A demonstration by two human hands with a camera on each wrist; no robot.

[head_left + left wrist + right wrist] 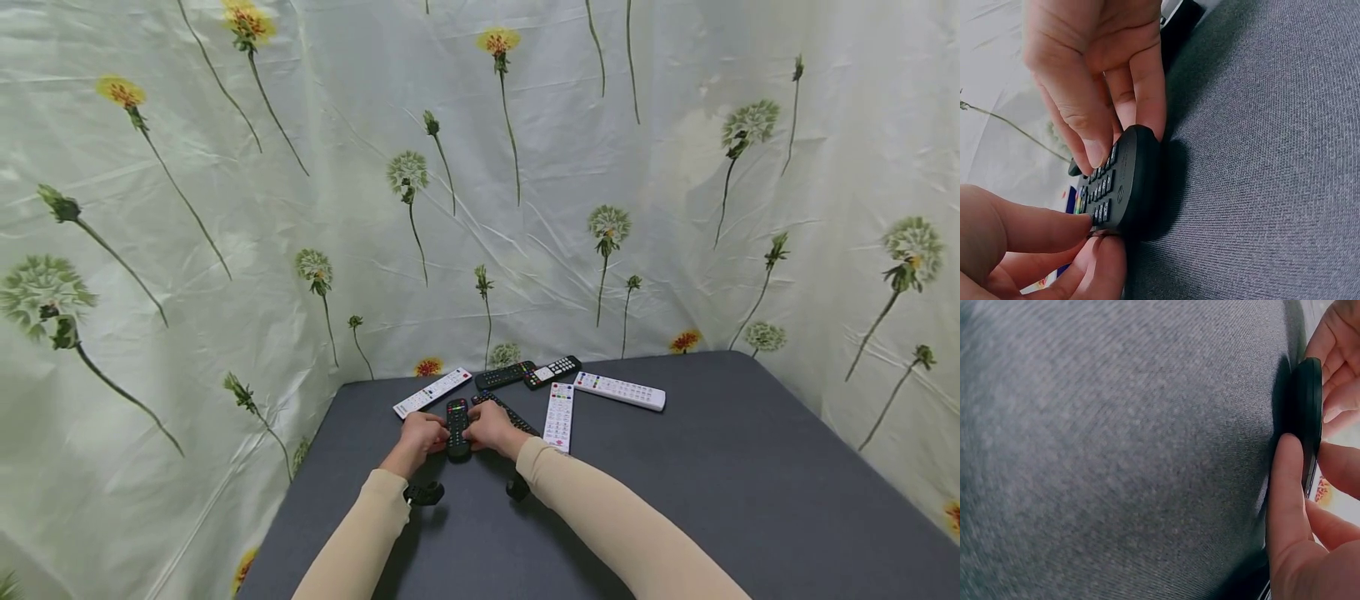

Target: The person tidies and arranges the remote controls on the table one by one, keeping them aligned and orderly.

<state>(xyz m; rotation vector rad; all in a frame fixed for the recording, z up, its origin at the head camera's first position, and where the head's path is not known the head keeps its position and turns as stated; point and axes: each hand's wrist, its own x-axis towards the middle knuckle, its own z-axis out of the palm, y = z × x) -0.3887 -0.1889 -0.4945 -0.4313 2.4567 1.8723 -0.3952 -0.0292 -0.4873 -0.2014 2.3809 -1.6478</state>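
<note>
A black remote control point(457, 429) lies lengthwise on the grey table between both hands. My left hand point(423, 433) pinches its left edge, with the thumb by the keys in the left wrist view. From the other side my right hand point(493, 427) pinches the right edge, its thumb on the key face. The remote's near end point(1141, 181) looks a little off the cloth, with a shadow under it. Past the right hand, another black remote point(517, 414) lies slanted, partly covered by that hand. Just beyond the left hand is a white remote point(432, 393).
Farther back lie a black remote point(495, 377) and a black remote with white keys point(552, 372), ends close together. To the right are an upright-lying white remote point(558, 417) and a slanted white one point(620, 391). A flowered curtain point(525, 208) hangs behind the grey table point(712, 483).
</note>
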